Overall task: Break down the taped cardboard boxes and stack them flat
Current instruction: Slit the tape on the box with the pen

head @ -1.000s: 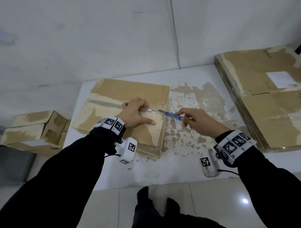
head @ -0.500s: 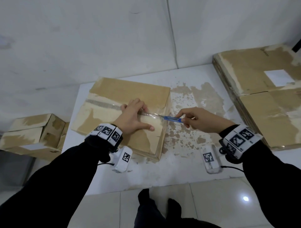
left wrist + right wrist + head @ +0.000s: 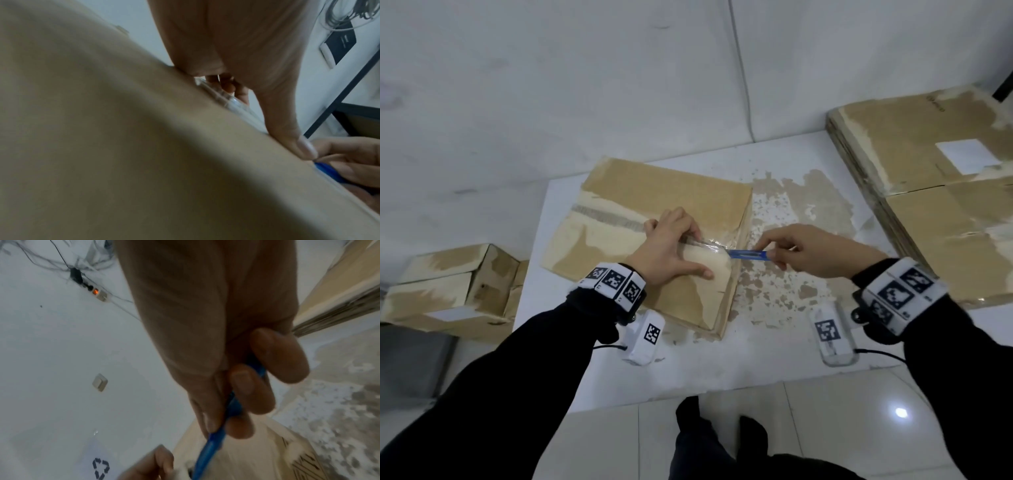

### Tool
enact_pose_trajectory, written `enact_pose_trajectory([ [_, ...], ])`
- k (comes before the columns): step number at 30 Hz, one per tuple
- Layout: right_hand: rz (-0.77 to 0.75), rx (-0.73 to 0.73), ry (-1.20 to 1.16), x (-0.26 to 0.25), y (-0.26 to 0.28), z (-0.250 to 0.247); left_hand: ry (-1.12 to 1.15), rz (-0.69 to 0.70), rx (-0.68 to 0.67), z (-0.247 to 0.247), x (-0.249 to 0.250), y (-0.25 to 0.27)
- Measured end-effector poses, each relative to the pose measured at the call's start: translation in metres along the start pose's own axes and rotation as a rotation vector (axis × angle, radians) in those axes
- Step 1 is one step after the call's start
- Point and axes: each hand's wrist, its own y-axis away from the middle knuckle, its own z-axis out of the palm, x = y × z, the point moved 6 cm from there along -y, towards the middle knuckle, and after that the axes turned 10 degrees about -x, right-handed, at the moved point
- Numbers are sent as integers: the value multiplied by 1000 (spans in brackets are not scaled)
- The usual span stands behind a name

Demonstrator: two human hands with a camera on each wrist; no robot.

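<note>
A taped brown cardboard box (image 3: 654, 198) lies on the white table (image 3: 756, 353). My left hand (image 3: 671, 250) presses flat on its top, thumb stretched toward the right edge and fingers beside a strip of clear tape (image 3: 705, 244). My right hand (image 3: 804, 250) pinches a blue cutter (image 3: 748, 254), whose tip meets the tape near the box's right edge. In the left wrist view my left hand's thumb (image 3: 287, 129) lies on the cardboard, with the cutter (image 3: 327, 172) just beyond it. In the right wrist view my fingers (image 3: 246, 391) curl round the cutter (image 3: 211, 446) above the box (image 3: 257, 459).
A stack of flattened cardboard (image 3: 935, 192) fills the table's right side. Assembled boxes (image 3: 448, 284) sit low at the left, off the table. Torn paper residue (image 3: 791, 219) marks the tabletop between box and stack. The wall runs close behind. My feet (image 3: 715, 428) stand at the table's front edge.
The view has shifted a little. Both hands stay where they were, the left on the box top and the right holding the cutter at the tape.
</note>
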Motion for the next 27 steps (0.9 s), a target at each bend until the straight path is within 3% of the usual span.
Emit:
enact_pose_trajectory([
  [3,45,-53,2,7,11,-7,28,1,-2,2,-3,-1],
  [6,46,-4,8,0,6,-1,11,28,15,-2,2,-6],
  [10,52,-211,57,2,27,17,-8,31,104,-28,1,-10],
  [12,93,-120,14,13,47,2,-107,-10,38,-28,3,-13],
  [15,101,147,-171,27,58,-18,-419,-172,-130,-10,6,-17],
  [17,46,281,-172,23,46,-22,-453,-252,-127,-4,9,-15],
  [19,-7,304,-140,17,29,-14,-254,-352,-138,3,13,-9],
  [21,-44,281,-121,12,16,-2,112,-485,-101,9,15,-5],
  [24,-76,277,-92,11,9,16,891,-726,239,8,8,2],
  [27,-114,382,13,11,13,20,1118,-834,302,11,4,-3],
])
